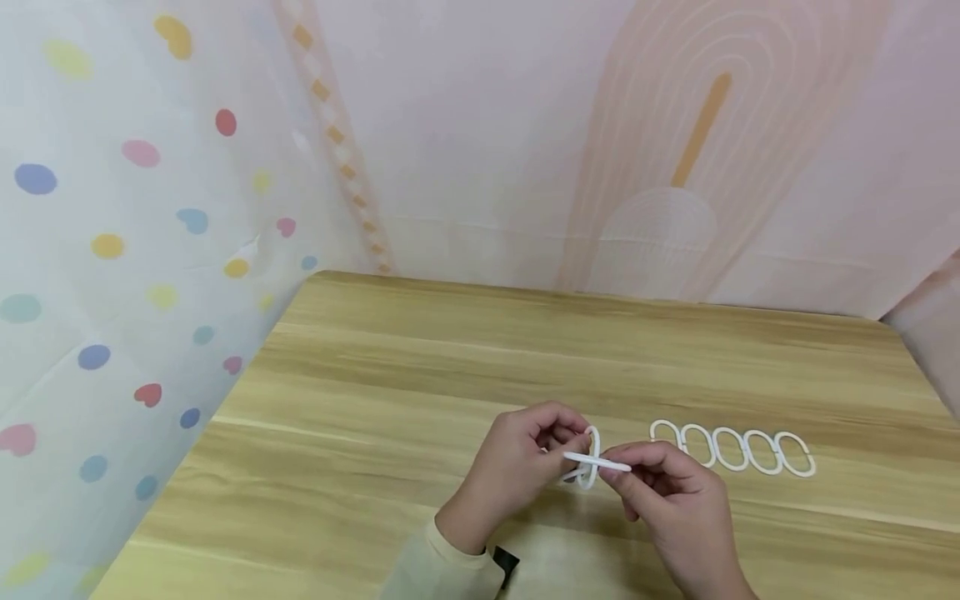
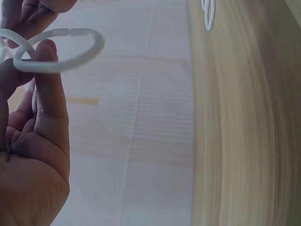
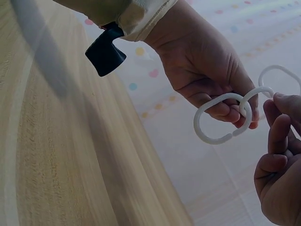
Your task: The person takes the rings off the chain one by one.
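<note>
Holding white rings (image 1: 597, 462) up over the brown table (image 1: 375, 358), I have them low in the head view, a bit right of the middle. My left hand (image 1: 510, 462) pinches them from the left, with its thumb and fingers bent in close. I cannot tell just which rings those fingers have. My right hand (image 1: 686, 512) has the right end of one ring squeezed between thumb and pointing finger, with no room left but for the ring. One ring stands up, and one looks like a thin bar across it. In the right wrist view I see three rings up by my hands; the left one loops through the middle one and has a tiny gap at its bottom. A ring row (image 1: 715, 451) of five more white ones lies at the lower right of the head view, just past my right hand. A dotted cloth (image 1: 75, 275) hangs at the left side.
</note>
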`<action>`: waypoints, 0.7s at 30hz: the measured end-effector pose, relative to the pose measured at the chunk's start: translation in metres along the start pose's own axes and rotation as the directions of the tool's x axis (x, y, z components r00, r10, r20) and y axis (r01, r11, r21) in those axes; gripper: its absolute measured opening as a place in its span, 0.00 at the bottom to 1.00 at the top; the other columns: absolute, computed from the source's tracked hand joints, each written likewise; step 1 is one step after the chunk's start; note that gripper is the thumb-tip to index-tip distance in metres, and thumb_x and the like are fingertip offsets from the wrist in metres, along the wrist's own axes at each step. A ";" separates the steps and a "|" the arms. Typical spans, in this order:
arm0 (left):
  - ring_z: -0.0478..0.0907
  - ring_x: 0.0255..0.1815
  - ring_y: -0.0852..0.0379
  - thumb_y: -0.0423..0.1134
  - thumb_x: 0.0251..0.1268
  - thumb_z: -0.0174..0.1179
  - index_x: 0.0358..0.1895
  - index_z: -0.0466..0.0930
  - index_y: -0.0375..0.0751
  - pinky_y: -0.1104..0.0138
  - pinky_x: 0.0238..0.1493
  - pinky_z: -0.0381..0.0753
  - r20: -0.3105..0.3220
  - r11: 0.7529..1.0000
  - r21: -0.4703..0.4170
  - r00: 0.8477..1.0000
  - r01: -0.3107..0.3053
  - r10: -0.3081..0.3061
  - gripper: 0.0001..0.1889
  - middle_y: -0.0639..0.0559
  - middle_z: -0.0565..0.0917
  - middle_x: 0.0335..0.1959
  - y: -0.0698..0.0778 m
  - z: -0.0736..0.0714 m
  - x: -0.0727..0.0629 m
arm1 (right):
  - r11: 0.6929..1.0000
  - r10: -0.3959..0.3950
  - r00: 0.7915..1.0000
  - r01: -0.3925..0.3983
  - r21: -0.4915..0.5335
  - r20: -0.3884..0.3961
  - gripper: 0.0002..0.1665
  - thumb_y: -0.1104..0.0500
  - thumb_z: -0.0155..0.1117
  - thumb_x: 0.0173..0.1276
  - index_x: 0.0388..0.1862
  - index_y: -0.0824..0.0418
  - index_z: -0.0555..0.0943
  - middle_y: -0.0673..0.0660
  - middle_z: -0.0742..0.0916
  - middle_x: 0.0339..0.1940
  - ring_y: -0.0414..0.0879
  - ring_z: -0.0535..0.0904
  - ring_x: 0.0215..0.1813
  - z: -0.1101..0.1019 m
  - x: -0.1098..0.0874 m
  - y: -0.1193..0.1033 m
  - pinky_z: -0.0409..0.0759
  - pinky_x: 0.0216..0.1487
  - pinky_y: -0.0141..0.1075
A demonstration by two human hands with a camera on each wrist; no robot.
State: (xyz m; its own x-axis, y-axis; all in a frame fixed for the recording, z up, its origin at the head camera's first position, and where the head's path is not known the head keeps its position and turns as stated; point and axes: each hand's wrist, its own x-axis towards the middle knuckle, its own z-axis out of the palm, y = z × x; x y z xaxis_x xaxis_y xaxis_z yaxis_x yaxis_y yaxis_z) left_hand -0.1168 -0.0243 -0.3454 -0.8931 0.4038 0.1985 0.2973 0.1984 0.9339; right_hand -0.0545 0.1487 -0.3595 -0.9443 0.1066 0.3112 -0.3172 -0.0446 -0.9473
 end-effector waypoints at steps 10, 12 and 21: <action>0.81 0.28 0.66 0.31 0.66 0.64 0.39 0.85 0.38 0.70 0.32 0.83 -0.010 0.999 0.044 1.000 -0.022 0.023 0.02 0.52 0.87 0.30 -0.002 -0.002 0.000 | 0.999 0.017 1.000 -0.017 -0.032 -0.018 0.10 0.77 0.69 0.59 0.37 0.66 0.85 0.54 0.89 0.32 0.40 0.74 0.21 -0.001 0.000 -0.004 0.70 0.19 0.34; 0.81 0.28 0.66 0.31 0.67 0.64 0.39 0.85 0.38 0.70 0.32 0.83 -0.008 0.999 0.039 1.000 -0.017 0.017 0.02 0.52 0.87 0.30 -0.001 -0.002 0.000 | 1.000 0.002 0.999 -0.003 -0.021 -0.036 0.10 0.78 0.70 0.59 0.36 0.67 0.85 0.56 0.88 0.31 0.41 0.73 0.21 0.001 -0.001 -0.004 0.69 0.18 0.35; 0.82 0.26 0.60 0.30 0.67 0.63 0.40 0.85 0.35 0.69 0.29 0.83 -0.006 1.000 0.010 1.000 0.009 -0.009 0.03 0.51 0.86 0.29 -0.002 -0.003 -0.001 | 1.000 0.008 1.000 -0.007 -0.009 0.018 0.07 0.79 0.66 0.61 0.36 0.71 0.84 0.55 0.90 0.35 0.43 0.77 0.22 -0.005 0.001 -0.011 0.78 0.24 0.33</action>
State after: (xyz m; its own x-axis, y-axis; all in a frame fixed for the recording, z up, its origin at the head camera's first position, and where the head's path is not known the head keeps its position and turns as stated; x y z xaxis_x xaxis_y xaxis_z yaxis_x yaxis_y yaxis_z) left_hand -0.1173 -0.0279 -0.3471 -0.8978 0.3964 0.1919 0.2927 0.2114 0.9325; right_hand -0.0515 0.1546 -0.3494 -0.9481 0.0888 0.3054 -0.3095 -0.0370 -0.9502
